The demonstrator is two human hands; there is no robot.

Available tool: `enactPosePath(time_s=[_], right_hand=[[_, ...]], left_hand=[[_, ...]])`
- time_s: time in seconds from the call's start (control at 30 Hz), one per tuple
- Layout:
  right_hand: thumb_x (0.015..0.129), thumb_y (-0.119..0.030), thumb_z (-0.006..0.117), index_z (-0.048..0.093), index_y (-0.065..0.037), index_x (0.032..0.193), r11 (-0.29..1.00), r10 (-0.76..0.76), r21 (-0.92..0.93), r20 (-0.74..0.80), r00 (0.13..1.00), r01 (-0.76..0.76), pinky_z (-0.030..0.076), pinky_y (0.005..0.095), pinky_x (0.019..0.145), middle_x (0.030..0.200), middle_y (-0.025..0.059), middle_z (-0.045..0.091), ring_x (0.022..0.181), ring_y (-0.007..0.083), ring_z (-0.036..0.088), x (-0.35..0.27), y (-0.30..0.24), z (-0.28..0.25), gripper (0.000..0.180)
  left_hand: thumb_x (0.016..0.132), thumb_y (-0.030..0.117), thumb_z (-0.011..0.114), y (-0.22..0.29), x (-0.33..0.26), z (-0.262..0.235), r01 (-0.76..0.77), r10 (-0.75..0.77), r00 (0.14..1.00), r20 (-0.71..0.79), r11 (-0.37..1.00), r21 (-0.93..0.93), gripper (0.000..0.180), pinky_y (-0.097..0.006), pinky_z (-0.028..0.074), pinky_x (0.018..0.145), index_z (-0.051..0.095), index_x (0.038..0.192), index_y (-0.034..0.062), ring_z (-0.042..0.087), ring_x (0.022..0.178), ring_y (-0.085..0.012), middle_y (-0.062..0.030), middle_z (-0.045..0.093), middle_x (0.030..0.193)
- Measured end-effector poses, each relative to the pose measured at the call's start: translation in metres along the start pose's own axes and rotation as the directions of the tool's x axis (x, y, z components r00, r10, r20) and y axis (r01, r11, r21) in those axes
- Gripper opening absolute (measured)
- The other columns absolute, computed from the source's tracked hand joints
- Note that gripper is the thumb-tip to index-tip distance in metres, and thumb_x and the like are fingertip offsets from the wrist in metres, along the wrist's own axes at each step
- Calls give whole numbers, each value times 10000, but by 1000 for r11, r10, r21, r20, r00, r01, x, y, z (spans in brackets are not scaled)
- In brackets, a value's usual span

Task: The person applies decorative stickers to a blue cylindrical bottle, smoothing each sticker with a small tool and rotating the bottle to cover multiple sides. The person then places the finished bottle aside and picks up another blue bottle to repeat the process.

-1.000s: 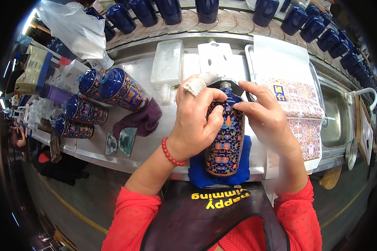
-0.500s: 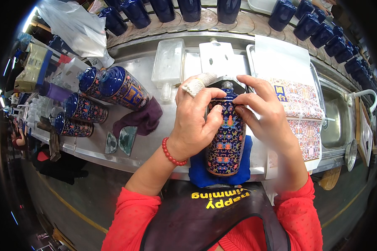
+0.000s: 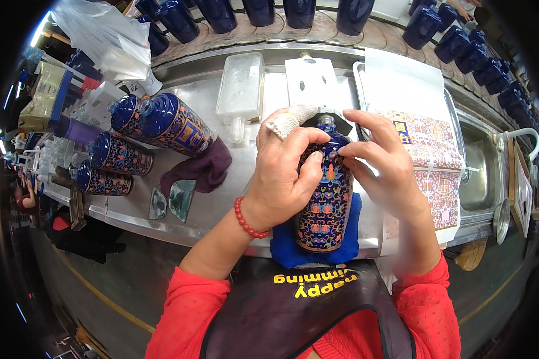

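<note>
A dark blue bottle with a colourful floral pattern lies on a blue cloth in front of me, its clear neck pointing away. My left hand is closed at the bottle's left shoulder, thumb and forefinger pressed to it. A white, fluffy brush-like bundle is tucked between that hand's fingers. From the right, my right hand pinches at the shoulder with bent fingers, its forefinger reaching out near the neck. Whether a film edge lies under the fingertips cannot be made out.
Patterned printed sheets lie to the right, beside a metal sink. On the left are several patterned bottles, a purple cloth and dark green pieces. Clear glass bottle beyond. Plain blue vessels line a slatted conveyor.
The plain blue vessels have travelled to the right along the conveyor. Both my hands have shifted slightly at the bottle's shoulder, which has turned or tilted a little.
</note>
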State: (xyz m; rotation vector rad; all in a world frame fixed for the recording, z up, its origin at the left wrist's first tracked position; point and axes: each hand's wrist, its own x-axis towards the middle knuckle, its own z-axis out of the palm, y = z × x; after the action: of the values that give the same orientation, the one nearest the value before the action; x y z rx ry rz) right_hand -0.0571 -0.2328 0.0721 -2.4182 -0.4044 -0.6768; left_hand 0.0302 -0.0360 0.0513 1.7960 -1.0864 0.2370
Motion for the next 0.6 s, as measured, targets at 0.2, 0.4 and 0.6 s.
enactPosePath(time_s=[0.2, 0.4, 0.6], right_hand=[[755, 38, 753, 706, -54, 1078, 1000, -12, 23, -15, 1000, 13, 488, 457, 1004, 1322, 203, 602, 1187, 400, 588, -1, 2, 1, 339], [780, 55, 714, 701, -70, 1188, 999, 23, -31, -58, 998, -25, 485, 452, 1007, 1330, 210, 598, 1186, 400, 587, -2, 7, -4, 427], [787, 41, 711, 707, -61, 1095, 999, 29, -21, 20, 999, -29, 490, 458, 992, 1318, 220, 598, 1182, 414, 585, 1, 4, -4, 324]], left_hand=[[824, 23, 610, -1, 4, 1, -10, 10, 1000, 6, 1000, -9, 244, -494, 346, 1078, 665, 1062, 25, 490, 1204, -424, -219, 616, 1144], [792, 55, 634, 0, -1, -1, -91, 98, 995, -27, 980, 179, 270, -565, 260, 1129, 691, 1056, 71, 478, 1254, -417, -204, 645, 1200], [771, 65, 660, 4, -12, -3, -158, 163, 987, 7, 939, 304, 286, -610, 173, 1169, 716, 1045, 122, 464, 1303, -404, -187, 650, 1273]])
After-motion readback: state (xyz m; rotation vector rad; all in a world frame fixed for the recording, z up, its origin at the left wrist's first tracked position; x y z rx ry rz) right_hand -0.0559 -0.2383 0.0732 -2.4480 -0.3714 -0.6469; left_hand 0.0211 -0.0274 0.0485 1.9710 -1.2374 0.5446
